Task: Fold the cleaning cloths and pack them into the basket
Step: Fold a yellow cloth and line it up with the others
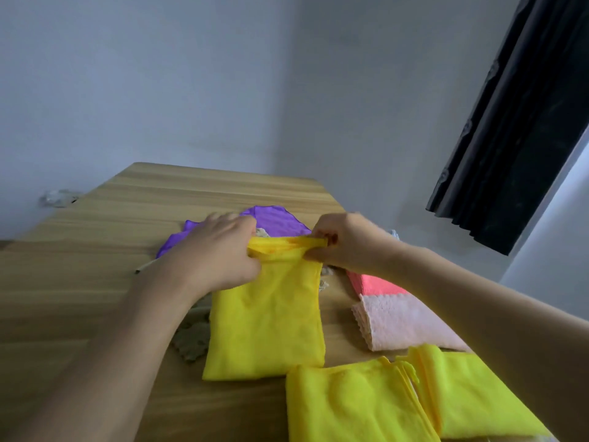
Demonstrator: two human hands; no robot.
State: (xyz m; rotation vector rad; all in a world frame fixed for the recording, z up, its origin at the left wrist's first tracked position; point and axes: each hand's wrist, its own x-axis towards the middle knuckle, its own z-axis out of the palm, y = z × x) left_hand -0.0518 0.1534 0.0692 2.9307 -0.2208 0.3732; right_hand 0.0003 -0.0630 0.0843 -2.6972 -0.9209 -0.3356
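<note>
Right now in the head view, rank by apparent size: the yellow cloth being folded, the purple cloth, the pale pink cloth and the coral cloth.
1. Yellow cloth being folded, largest.
2. Pale pink cloth.
3. Purple cloth, though the hands hide much of it, so this is unsure.
4. Coral cloth, only a strip shows.

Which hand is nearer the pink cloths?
Right. The right hand pinches the far edge of the yellow cloth just beyond the pink cloths; the left hand grips the same edge farther left, across the yellow cloth.
</note>
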